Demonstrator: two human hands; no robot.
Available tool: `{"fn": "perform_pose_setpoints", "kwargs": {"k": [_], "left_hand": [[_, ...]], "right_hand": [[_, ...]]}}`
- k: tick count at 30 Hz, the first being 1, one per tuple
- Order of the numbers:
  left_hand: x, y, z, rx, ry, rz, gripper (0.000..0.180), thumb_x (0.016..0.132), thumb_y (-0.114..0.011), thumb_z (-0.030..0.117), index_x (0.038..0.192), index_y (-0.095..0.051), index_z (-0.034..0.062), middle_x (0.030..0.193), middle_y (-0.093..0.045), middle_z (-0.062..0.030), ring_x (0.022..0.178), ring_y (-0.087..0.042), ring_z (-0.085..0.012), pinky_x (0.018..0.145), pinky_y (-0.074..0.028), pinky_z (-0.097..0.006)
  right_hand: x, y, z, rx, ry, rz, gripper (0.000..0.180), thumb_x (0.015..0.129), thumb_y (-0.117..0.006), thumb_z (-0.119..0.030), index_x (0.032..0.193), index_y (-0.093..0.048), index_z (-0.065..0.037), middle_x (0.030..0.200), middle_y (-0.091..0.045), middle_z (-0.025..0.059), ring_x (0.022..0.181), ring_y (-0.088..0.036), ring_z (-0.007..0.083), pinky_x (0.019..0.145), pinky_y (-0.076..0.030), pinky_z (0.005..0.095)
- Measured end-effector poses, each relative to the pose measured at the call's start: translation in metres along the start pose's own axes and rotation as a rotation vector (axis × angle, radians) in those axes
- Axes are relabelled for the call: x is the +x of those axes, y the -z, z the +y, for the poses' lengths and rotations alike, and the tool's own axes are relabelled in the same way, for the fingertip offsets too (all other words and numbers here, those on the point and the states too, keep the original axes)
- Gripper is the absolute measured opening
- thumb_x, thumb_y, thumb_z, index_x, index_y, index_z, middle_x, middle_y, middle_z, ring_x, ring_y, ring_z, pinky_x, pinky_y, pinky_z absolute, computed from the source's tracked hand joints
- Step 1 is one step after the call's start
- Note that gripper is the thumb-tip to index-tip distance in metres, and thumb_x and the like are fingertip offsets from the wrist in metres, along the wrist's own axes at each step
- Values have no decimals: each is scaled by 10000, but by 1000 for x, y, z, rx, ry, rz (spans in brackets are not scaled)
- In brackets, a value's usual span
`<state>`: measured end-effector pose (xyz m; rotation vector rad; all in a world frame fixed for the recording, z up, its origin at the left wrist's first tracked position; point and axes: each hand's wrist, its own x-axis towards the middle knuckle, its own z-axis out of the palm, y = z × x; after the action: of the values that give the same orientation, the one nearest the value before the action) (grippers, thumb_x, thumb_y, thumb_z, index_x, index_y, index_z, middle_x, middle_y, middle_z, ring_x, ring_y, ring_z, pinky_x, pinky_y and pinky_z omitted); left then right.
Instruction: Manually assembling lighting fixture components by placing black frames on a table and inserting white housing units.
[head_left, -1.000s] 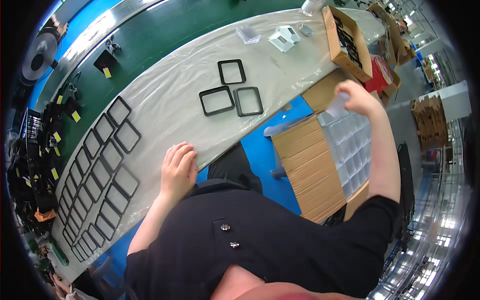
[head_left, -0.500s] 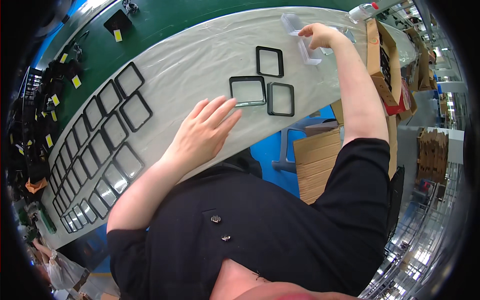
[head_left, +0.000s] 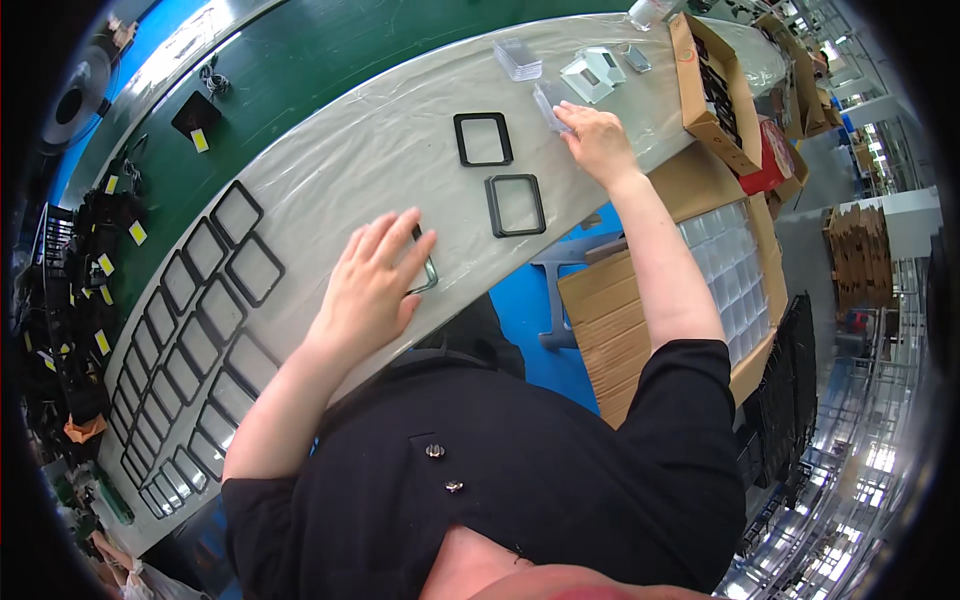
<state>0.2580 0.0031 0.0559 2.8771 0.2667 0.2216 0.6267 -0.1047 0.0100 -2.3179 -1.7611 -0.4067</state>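
Observation:
My left hand [head_left: 368, 285] lies over a small black frame with a glassy edge [head_left: 428, 272], its fingers spread and somewhat blurred; the hand hides most of that frame. My right hand [head_left: 600, 145] has its fingers closed at the near end of a stack of clear plastic pieces [head_left: 549, 106]. Whether it has one piece or several between the fingers is hidden. Two more black rectangular frames lie between my hands: one farther off [head_left: 483, 139], one nearer the table edge [head_left: 516, 206].
Rows of black frames [head_left: 205, 250] cover the table's left part. At the far right are another clear stack [head_left: 517, 60], pale green-white pieces [head_left: 592, 76] and a cardboard box of dark parts [head_left: 715, 95]. An open carton with a clear divided tray [head_left: 725, 270] stands below the table edge.
My view has shifted. My right hand has come down onto the near clear stack. The glassy-edged frame has moved left and nearer me under my left hand.

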Motion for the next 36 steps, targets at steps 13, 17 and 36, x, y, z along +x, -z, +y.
{"fn": "perform_pose_setpoints", "kwargs": {"k": [13, 17, 36], "left_hand": [[-26, -16, -17, -291, 241, 96, 854, 688, -780, 228, 1420, -361, 91, 1343, -448, -153, 1300, -384, -348, 1057, -377, -422], [-48, 13, -5, -576, 249, 315, 1054, 602, -820, 101, 1475, -227, 109, 1333, -477, -144, 1283, -401, -345, 1033, -399, -427], [-140, 66, -20, -578, 43, 553, 1292, 568, -905, 122, 1505, -16, 104, 1277, -443, -239, 1145, -510, -298, 932, -433, -401]], "right_hand": [[-8, 68, -111, 1282, -312, 1, 270, 971, -568, -194, 1174, -609, -19, 806, -563, -36, 722, -493, 33, 626, -415, 198], [-8, 87, -202, 1488, -262, -146, 171, 867, -699, -65, 1000, -598, -29, 793, -605, -20, 702, -527, 33, 608, -397, 163], [2, 118, -333, 1848, -308, -839, 650, 778, -702, 10, 1338, -372, -7, 795, -574, 17, 715, -549, 53, 633, -476, 187]]}}
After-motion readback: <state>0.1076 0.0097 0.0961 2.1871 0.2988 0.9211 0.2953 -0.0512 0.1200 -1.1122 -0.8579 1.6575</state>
